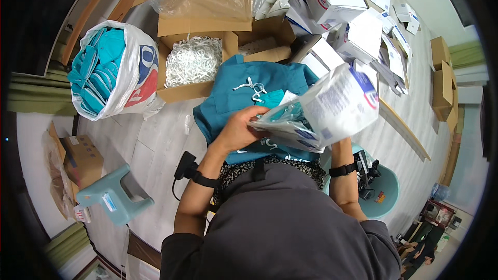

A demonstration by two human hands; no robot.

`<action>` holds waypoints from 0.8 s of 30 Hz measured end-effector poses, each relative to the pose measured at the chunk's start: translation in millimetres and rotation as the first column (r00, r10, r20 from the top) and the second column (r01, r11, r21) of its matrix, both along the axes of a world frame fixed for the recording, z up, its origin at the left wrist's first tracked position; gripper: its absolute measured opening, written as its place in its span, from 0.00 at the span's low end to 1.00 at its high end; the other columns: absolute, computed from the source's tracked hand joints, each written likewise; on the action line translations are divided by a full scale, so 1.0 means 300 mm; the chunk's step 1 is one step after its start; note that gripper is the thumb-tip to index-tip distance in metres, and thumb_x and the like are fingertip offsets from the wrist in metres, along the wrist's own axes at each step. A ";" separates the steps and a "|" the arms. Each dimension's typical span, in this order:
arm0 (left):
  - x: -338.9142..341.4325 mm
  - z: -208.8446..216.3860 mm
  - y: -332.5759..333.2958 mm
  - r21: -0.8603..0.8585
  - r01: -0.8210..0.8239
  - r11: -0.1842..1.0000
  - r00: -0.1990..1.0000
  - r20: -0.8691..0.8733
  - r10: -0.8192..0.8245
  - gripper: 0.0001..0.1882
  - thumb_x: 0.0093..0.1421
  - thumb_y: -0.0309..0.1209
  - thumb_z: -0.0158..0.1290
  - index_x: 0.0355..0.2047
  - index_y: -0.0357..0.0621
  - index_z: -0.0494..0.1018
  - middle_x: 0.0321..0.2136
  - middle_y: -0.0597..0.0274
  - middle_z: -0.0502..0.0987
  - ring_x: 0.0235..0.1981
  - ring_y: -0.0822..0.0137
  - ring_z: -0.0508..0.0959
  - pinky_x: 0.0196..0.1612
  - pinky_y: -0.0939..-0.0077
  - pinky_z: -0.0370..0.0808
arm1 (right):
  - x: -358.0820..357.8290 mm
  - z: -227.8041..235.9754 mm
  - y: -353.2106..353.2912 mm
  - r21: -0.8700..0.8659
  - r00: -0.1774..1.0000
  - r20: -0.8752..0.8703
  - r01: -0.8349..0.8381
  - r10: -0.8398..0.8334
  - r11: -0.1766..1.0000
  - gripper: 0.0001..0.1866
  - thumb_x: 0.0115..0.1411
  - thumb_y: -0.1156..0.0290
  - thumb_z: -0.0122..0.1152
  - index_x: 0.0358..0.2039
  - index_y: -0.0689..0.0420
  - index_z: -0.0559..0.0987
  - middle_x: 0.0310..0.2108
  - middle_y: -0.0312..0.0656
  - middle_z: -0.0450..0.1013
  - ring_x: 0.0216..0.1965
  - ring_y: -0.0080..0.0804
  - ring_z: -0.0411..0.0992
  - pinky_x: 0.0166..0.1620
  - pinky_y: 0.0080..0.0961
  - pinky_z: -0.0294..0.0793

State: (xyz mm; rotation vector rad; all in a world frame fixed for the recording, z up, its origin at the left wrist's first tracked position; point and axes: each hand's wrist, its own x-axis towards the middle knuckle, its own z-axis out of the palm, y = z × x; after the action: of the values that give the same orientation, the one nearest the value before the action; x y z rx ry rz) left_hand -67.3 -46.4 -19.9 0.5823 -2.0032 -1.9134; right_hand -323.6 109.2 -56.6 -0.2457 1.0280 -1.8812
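A white package (340, 106) with blue and red print is held tilted above my lap. Teal material, partly under shiny film, shows in its open side toward the left. My left hand (242, 128) is closed on the package's left edge, thumb on top. My right hand (341, 145) is behind the package's right part, and its fingers are hidden. Over my lap lies a teal cloth (220, 93) with white print near its lower edge. A small teal piece (271, 98) with a white strap (251, 87) rests on the cloth, partly hidden by the package.
A white woven sack (142, 67) full of teal pieces stands left. Beyond my lap, a cardboard box (226, 46) holds many white loops. White boxes (342, 0) pile up at the far right. A teal bin (386, 192) stands by my right arm, a stool (116, 194) to the left.
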 end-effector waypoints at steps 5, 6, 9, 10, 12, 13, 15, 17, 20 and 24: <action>0.097 0.069 -0.095 -0.025 -0.103 0.994 0.992 -0.069 0.101 0.15 0.43 0.19 0.66 0.33 0.37 0.79 0.35 0.63 0.78 0.35 0.75 0.75 0.39 0.82 0.71 | 0.107 0.110 -0.074 -0.071 0.906 -0.228 -0.380 0.355 0.922 0.25 0.63 0.53 0.52 0.50 0.61 0.73 0.41 0.40 0.73 0.37 0.23 0.72 0.38 0.19 0.72; 0.100 0.072 -0.095 -0.031 -0.097 0.995 0.993 -0.065 0.095 0.15 0.43 0.19 0.66 0.33 0.37 0.79 0.35 0.63 0.78 0.35 0.75 0.75 0.39 0.82 0.71 | 0.134 0.111 -0.085 -0.051 0.879 -0.278 -0.417 0.388 0.908 0.25 0.63 0.52 0.52 0.50 0.61 0.74 0.41 0.40 0.73 0.37 0.22 0.71 0.38 0.18 0.72; 0.109 0.073 -0.080 0.070 -0.258 0.964 0.961 -0.080 0.263 0.12 0.46 0.19 0.65 0.32 0.36 0.78 0.33 0.67 0.75 0.35 0.76 0.74 0.38 0.85 0.70 | 0.201 0.129 -0.127 0.201 0.872 -0.338 -0.301 0.355 0.932 0.26 0.65 0.50 0.49 0.49 0.61 0.75 0.42 0.38 0.72 0.39 0.20 0.69 0.39 0.14 0.69; 0.121 0.064 -0.077 0.068 -0.260 0.963 0.961 -0.076 0.265 0.12 0.46 0.19 0.65 0.32 0.36 0.78 0.33 0.67 0.75 0.35 0.76 0.74 0.38 0.85 0.70 | 0.210 0.153 -0.135 0.259 0.855 -0.399 -0.242 0.332 0.935 0.27 0.65 0.49 0.49 0.50 0.60 0.74 0.44 0.39 0.73 0.42 0.24 0.72 0.44 0.17 0.72; 0.140 0.046 -0.074 -0.059 -0.286 0.956 0.958 -0.030 0.285 0.12 0.47 0.19 0.64 0.33 0.35 0.77 0.34 0.66 0.74 0.36 0.76 0.74 0.38 0.84 0.71 | 0.194 0.128 -0.140 0.187 0.876 -0.356 -0.275 0.326 0.943 0.28 0.66 0.47 0.44 0.51 0.58 0.74 0.47 0.40 0.71 0.48 0.22 0.68 0.46 0.20 0.71; 0.145 0.044 -0.071 -0.059 -0.287 0.956 0.958 -0.028 0.286 0.12 0.47 0.19 0.64 0.33 0.35 0.77 0.34 0.66 0.74 0.36 0.76 0.74 0.38 0.84 0.71 | 0.197 0.136 -0.138 0.200 0.905 -0.311 -0.236 0.290 0.951 0.29 0.67 0.46 0.41 0.52 0.58 0.73 0.49 0.40 0.70 0.50 0.23 0.67 0.50 0.23 0.69; 0.144 0.047 -0.067 -0.010 -0.354 0.935 0.935 -0.027 0.354 0.13 0.50 0.18 0.62 0.36 0.35 0.75 0.35 0.64 0.74 0.36 0.75 0.73 0.39 0.83 0.71 | 0.209 0.159 -0.129 0.277 0.966 -0.147 -0.167 0.213 0.946 0.32 0.68 0.44 0.34 0.54 0.58 0.72 0.54 0.43 0.67 0.56 0.28 0.63 0.60 0.29 0.60; 0.134 0.066 -0.065 -0.029 -0.343 0.939 0.939 -0.010 0.343 0.12 0.51 0.21 0.61 0.37 0.35 0.74 0.36 0.64 0.74 0.38 0.74 0.73 0.42 0.81 0.70 | 0.202 0.068 -0.128 0.250 0.932 -0.354 0.022 0.070 0.968 0.31 0.68 0.45 0.35 0.53 0.58 0.73 0.54 0.44 0.69 0.54 0.30 0.65 0.58 0.28 0.61; 0.132 0.085 -0.053 -0.089 -0.315 0.945 0.948 0.010 0.317 0.13 0.54 0.25 0.60 0.38 0.35 0.73 0.38 0.62 0.74 0.39 0.72 0.73 0.45 0.77 0.69 | 0.223 0.044 -0.081 0.210 0.760 -0.649 0.219 -0.032 0.953 0.24 0.69 0.55 0.39 0.51 0.60 0.75 0.55 0.47 0.68 0.58 0.37 0.63 0.61 0.32 0.56; 0.098 0.078 -0.028 -0.129 -0.311 0.942 0.950 -0.024 0.310 0.16 0.54 0.32 0.59 0.39 0.34 0.73 0.37 0.59 0.75 0.40 0.70 0.73 0.46 0.75 0.69 | 0.317 0.100 -0.016 0.134 0.427 -0.904 0.345 -0.028 0.929 0.16 0.61 0.76 0.47 0.49 0.61 0.75 0.55 0.49 0.67 0.59 0.42 0.63 0.62 0.35 0.54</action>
State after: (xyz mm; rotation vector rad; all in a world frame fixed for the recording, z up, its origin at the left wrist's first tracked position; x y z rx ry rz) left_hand -37.9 -54.8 3.3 0.8048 -1.8857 -1.5822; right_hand -228.4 104.5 -26.4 -1.0830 2.1372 -1.7001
